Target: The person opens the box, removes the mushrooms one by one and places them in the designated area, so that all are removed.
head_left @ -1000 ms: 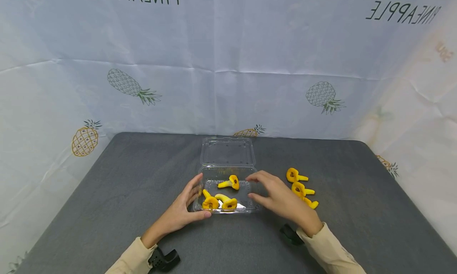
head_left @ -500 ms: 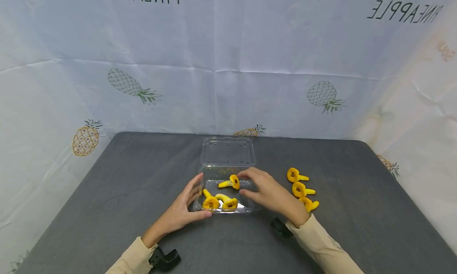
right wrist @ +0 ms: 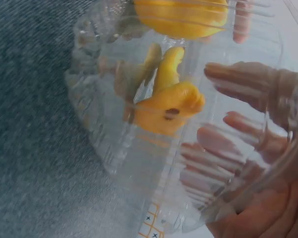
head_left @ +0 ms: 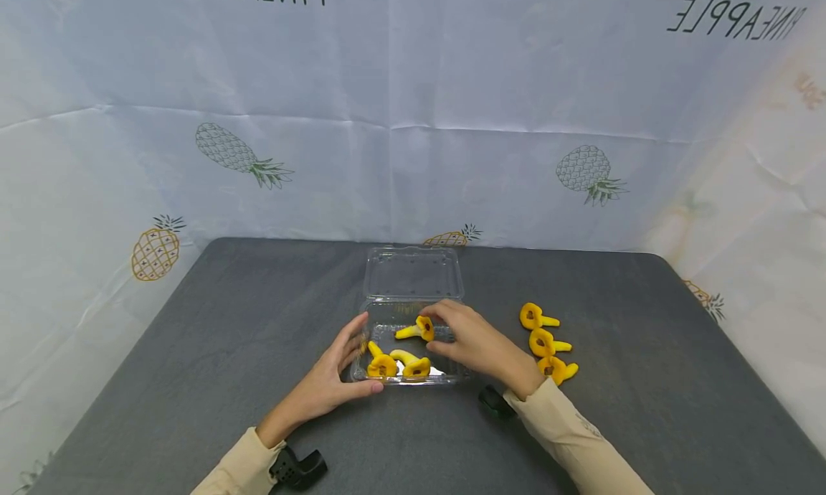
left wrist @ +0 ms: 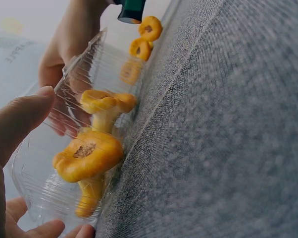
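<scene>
A hinged clear plastic container (head_left: pixel 445 379) lies with its lid (head_left: pixel 413 274) folded back. Holding its left front corner, my left hand (head_left: pixel 325 373) has the thumb at the front rim and the fingers along the left wall. Three yellow chanterelle-like mushrooms are inside: one farther back (head_left: pixel 422 328), one at front left (head_left: pixel 382 366) and one at front centre (head_left: pixel 416 366). My right hand (head_left: pixel 474 339) reaches over the right wall, thumb and fingers spread beside the back mushroom. In the right wrist view its fingers (right wrist: pixel 238 82) show apart from that mushroom (right wrist: pixel 171 109) through the plastic.
Three more yellow mushrooms lie in a column on the grey table right of the container: back (head_left: pixel 531 316), middle (head_left: pixel 542 343) and front (head_left: pixel 556 370). A pineapple-print cloth (head_left: pixel 387 186) hangs behind the table. Dark devices (head_left: pixel 298 470) sit at both wrists.
My right hand has moved left from the container's right edge to beside the back mushroom. My left hand has stayed at the container's left corner. The mushrooms have not visibly moved.
</scene>
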`<state>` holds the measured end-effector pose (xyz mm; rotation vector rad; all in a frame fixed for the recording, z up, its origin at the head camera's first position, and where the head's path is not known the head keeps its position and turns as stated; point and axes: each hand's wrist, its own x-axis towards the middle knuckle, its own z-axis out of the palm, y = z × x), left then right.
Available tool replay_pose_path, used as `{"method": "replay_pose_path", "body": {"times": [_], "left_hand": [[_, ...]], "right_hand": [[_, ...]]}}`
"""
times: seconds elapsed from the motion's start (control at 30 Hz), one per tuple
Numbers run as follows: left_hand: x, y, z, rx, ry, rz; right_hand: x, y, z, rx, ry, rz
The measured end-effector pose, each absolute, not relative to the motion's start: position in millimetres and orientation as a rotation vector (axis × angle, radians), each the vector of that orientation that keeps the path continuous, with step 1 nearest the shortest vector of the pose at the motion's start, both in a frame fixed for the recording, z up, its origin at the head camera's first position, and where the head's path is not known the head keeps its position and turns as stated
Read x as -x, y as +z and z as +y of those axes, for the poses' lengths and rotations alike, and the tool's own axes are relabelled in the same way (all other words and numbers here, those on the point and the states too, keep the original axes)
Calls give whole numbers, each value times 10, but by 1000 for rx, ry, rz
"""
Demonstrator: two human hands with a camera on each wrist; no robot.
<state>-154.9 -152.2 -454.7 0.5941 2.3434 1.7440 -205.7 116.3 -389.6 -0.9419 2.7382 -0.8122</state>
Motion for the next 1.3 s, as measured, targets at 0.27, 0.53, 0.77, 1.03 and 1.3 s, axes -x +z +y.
{"method": "replay_pose_path", "body": {"times": [0.27, 0.53, 0.77, 1.03, 1.3], "left_hand": [[1548, -4545, -1519, -592, 1743, 2345], [1539, -4520, -1511, -572, 1748, 2327], [1541, -4523, -1516, -568, 1745, 2330], [1549, -4551, -1523, -586, 1742, 2342], [1555, -4562, -1530, -616, 1744, 2346]], "right_hand": [[2082, -3908, 1101, 901, -726, 2733], [2112, -3961, 1074, 976, -623, 2753], [2118, -3991, 1074, 1030, -621, 2761], [2124, -4008, 1071, 1065, -640, 2760], [2143, -3994, 1035, 989, -624, 2753]]}}
